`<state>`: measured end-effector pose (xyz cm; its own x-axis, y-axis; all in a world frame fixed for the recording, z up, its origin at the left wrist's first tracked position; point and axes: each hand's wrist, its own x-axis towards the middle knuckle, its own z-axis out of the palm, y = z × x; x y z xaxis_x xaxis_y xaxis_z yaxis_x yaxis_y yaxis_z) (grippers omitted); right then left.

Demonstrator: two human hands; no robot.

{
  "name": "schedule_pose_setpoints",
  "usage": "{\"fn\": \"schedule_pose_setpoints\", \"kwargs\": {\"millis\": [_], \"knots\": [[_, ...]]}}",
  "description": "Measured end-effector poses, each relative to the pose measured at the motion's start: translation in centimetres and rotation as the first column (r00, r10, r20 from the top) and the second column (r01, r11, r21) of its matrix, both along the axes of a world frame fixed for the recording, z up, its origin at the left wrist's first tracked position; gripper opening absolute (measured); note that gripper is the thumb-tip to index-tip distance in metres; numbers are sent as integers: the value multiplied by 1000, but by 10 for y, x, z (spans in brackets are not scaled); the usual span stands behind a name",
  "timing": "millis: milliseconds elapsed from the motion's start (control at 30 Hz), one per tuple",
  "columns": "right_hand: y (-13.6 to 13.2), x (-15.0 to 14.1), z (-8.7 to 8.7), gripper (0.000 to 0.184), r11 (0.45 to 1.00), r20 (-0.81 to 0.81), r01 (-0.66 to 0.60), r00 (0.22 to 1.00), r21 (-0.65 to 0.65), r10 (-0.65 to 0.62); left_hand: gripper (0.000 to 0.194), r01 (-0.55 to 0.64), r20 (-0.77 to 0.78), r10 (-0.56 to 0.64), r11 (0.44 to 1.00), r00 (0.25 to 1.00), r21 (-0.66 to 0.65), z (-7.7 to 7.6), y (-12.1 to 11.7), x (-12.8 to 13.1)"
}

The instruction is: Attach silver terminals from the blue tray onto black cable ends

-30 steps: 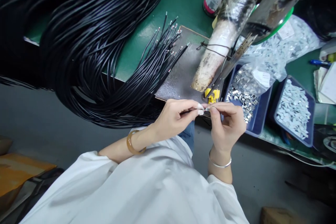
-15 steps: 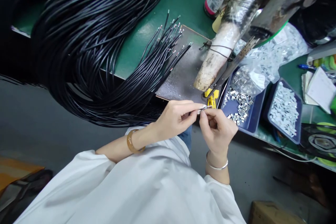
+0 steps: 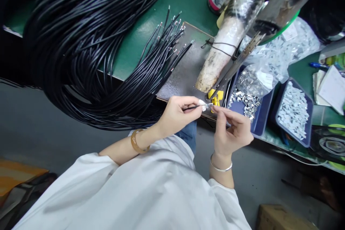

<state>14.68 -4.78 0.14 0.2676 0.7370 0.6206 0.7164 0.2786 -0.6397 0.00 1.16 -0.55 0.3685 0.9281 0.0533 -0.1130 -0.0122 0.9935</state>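
My left hand (image 3: 182, 115) pinches the end of a thin black cable (image 3: 191, 107) between thumb and fingers. White coverings show on its fingertips. A small silver metal connector (image 3: 210, 105) sticks out of that grip, at the cable's end. My right hand (image 3: 233, 127) is just to the right, its forefinger stretched out with the tip at or very near the connector. Its thumb stands a little back from that fingertip, and the other fingers are curled. Nothing shows in the right hand. Whether the forefinger touches the metal I cannot tell.
A thick bundle of black cables (image 3: 88, 43) lies on the left, stripped ends on a dark board (image 3: 185, 79). A wrapped tube (image 3: 215, 57) and yellow tool (image 3: 215, 97) stand ahead. Right are a blue tray (image 3: 261, 122) of metal shells and a tray (image 3: 309, 122) of pale pieces.
My right hand has drawn back slightly to the right and its pinch has loosened. The silver connector now shows more plainly beyond my left fingertips. The view has shifted a little.
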Motion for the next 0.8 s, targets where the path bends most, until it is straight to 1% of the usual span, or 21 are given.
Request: {"fn": "schedule_pose_setpoints", "kwargs": {"millis": [67,133,233,367,533,633,800], "knots": [[3,-1,-2,18,999,63,-46,997,18,44,14,37,45,-33,994,998,-99,2,2,1],[6,-1,-4,19,996,86,-83,993,37,80,12,42,85,-30,989,996,-139,4,4,3],[9,-1,-6,20,994,74,-93,993,51,89,9,43,140,-19,984,990,-173,6,6,5],[11,-1,-6,19,994,54,-98,994,48,95,6,15,130,9,983,991,-182,8,8,8],[13,-1,-2,19,994,47,-95,995,51,92,6,-29,123,51,984,991,-175,11,9,8],[11,-3,0,20,992,28,-113,993,64,112,6,-5,136,30,983,990,-182,10,9,6],[10,-5,-4,17,989,19,-142,990,39,141,3,59,125,-34,977,992,-204,9,9,4]]}}
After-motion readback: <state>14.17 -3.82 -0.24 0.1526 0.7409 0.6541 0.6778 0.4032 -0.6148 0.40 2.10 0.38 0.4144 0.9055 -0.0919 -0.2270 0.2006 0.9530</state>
